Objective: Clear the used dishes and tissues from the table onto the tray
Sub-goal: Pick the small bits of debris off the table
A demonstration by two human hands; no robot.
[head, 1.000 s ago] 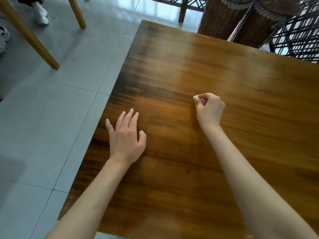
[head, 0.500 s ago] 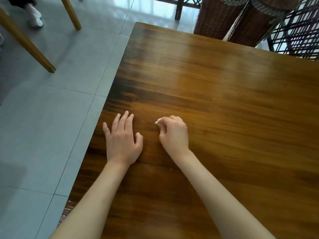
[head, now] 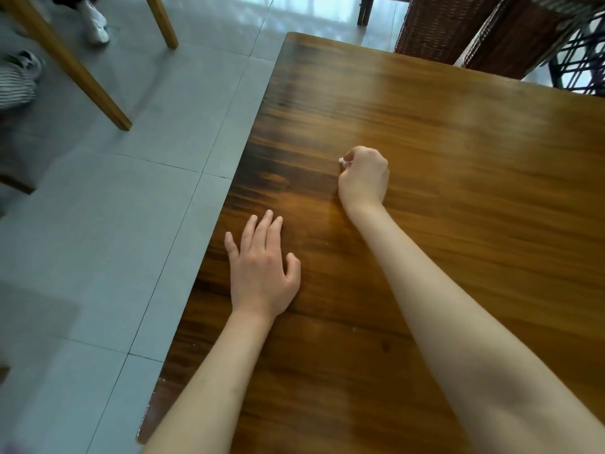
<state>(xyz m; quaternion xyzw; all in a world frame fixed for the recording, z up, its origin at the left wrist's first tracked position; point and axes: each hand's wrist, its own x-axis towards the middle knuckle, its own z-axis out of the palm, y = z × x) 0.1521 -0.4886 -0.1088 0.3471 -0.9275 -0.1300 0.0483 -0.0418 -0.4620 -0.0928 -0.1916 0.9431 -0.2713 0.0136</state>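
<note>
so the right hand has slid back out across the bench from half a second ago, fingers clamped on a small white tissue scrap; left hand stays flat, fingers apart. No tray or dishes in sight

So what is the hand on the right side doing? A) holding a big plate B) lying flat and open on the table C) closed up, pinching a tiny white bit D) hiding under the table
C: the right hand is curled shut above the wooden table, with a small white scrap poking out at its fingertips, while the left hand is the one lying flat and open.
</note>
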